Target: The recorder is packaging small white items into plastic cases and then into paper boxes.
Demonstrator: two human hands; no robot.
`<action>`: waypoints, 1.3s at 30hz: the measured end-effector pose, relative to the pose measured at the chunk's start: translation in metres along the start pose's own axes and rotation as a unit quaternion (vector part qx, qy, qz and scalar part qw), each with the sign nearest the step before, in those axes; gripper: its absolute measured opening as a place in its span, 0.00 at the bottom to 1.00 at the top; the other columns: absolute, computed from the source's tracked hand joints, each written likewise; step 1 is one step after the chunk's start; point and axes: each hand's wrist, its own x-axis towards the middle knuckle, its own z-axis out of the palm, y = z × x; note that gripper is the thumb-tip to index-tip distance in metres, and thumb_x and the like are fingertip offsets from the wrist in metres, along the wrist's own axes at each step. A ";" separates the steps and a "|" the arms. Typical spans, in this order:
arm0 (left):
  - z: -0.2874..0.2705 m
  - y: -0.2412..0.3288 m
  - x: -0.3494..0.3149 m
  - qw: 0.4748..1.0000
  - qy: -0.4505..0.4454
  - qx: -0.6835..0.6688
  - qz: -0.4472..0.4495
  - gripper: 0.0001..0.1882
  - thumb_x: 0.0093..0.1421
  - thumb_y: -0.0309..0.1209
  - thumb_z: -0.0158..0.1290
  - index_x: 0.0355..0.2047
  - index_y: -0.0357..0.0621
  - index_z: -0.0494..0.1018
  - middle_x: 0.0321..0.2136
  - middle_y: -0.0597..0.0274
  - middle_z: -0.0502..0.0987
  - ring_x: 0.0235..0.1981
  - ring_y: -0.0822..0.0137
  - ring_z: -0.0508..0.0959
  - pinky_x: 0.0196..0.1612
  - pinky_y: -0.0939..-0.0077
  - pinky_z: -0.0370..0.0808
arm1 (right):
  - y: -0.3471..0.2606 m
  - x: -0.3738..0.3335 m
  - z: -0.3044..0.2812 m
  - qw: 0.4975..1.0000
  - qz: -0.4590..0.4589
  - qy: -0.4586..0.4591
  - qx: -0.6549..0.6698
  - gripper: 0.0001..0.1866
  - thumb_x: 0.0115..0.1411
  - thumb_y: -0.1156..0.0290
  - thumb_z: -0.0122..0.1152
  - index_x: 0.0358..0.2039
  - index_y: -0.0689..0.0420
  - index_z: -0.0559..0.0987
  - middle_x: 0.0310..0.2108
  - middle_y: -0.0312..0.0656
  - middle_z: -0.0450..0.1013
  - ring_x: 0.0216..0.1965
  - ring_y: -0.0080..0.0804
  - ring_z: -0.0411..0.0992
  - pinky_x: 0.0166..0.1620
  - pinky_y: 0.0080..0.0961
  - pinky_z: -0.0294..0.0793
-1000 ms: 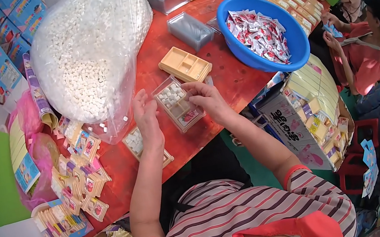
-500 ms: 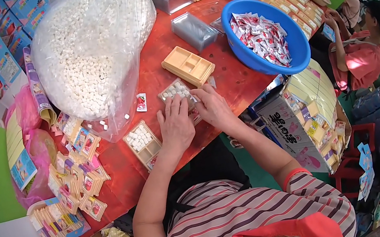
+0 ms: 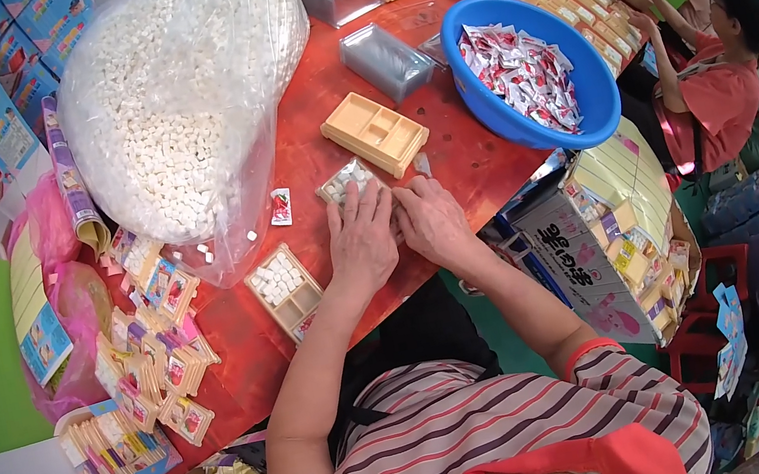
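Note:
A small compartment tray (image 3: 342, 181) of white cubes lies on the red table in front of me, its top glinting like clear plastic. My left hand (image 3: 362, 242) rests on it with the fingers stretched flat. Against its right side my right hand (image 3: 439, 223) is closed, fingers bent at the edge; the near part of the tray is hidden under both hands. Left of them lies a second tray (image 3: 291, 303), cubes in its far compartment. Just beyond the hands sits a stack of cream trays (image 3: 374, 131). A small red-and-white sachet (image 3: 281, 207) lies between the trays and the cube bag.
A big clear bag of white cubes (image 3: 168, 132) stands far left. Filled trays (image 3: 168, 361) heap below it. A blue basin of sachets (image 3: 524, 74) is at right, above a carton of packed trays (image 3: 599, 269). Clear covers (image 3: 387, 61) lie behind. A co-worker (image 3: 719, 91) sits far right.
My left hand has slid slightly right and nearer to me, closing the gap to my right hand. My right hand has shifted a little nearer too. At far right the co-worker's arms have moved.

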 end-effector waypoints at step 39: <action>-0.025 0.030 -0.068 0.999 -0.007 -0.008 0.038 0.31 0.54 0.36 0.58 0.56 0.32 0.67 0.57 0.39 0.64 0.62 0.41 0.61 0.65 0.51 0.59 | -0.020 0.063 0.065 0.974 -0.162 -0.152 -0.054 0.29 0.67 0.52 0.44 0.65 0.47 0.64 0.70 0.40 0.52 0.72 0.41 0.46 0.69 0.53 0.43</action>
